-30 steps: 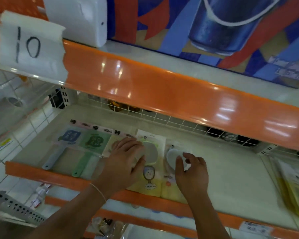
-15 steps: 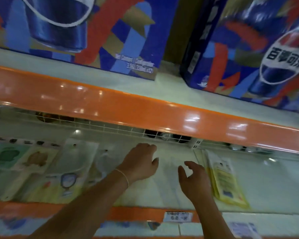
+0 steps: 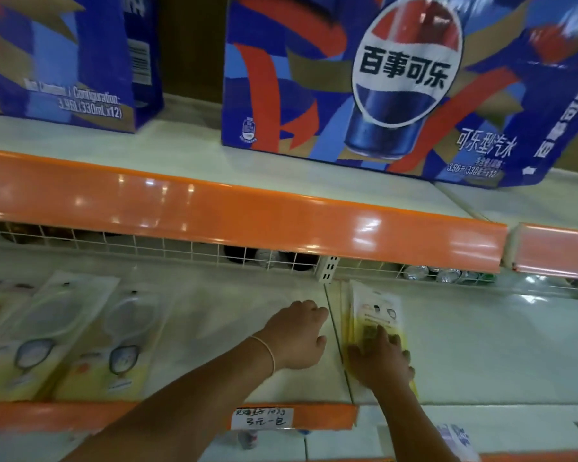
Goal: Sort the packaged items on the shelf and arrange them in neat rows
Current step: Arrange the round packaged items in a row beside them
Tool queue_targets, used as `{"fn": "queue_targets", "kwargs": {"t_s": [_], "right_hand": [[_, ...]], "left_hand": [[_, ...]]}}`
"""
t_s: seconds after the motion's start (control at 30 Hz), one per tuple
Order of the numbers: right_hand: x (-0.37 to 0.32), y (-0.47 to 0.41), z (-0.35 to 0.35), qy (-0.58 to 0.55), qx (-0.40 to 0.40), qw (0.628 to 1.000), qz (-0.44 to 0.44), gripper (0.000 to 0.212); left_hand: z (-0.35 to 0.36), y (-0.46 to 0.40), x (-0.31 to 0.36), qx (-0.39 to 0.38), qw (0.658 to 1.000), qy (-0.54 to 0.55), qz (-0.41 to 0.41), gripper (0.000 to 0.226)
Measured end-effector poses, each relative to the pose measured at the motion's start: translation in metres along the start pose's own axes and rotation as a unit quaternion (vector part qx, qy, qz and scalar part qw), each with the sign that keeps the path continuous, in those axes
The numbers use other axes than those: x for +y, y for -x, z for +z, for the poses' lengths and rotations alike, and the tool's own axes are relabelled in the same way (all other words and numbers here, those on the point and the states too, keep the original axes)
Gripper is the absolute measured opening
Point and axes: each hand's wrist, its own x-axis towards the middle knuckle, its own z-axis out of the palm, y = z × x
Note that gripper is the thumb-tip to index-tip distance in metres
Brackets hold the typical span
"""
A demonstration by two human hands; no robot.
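Blurry flat packets (image 3: 114,341) lie near the shelf's (image 3: 214,308) left front edge. The left hand (image 3: 297,338) hovers, fingers loosely curled, over bare shelf. The right hand (image 3: 379,358) presses flat on a yellow packet (image 3: 376,311), hiding its near end.

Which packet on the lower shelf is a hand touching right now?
The yellow packet right of the shelf seam, lying alone: the right hand rests on its near end. The two packets at left go untouched.

Glossy orange plastic shelf edge (image 3: 247,211) with bright reflections, smooth pale shelf (image 3: 481,345), clear shiny plastic packets (image 3: 80,328), white wire grid (image 3: 147,248), printed cardboard cola cartons (image 3: 364,88), handwritten paper price label (image 3: 260,418)
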Motion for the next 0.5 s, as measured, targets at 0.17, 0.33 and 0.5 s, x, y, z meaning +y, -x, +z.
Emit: {"fn": "queue_targets", "kwargs": {"t_s": [0.17,0.33,0.5], "right_hand": [[0.005,-0.002,0.003,-0.013,0.044,0.998,-0.046,0.05],[0.004,0.002,0.004,0.015,0.085,0.994,-0.065,0.023],[0.011,-0.001,-0.003,0.016,0.118,0.989,-0.087,0.022]], "left_hand": [[0.008,-0.003,0.006,-0.016,1.0,-0.012,-0.013,0.042],[0.02,-0.004,0.006,-0.028,0.999,-0.004,-0.03,0.048],[0.024,-0.004,0.008,-0.027,0.999,0.023,-0.039,0.05]]}}
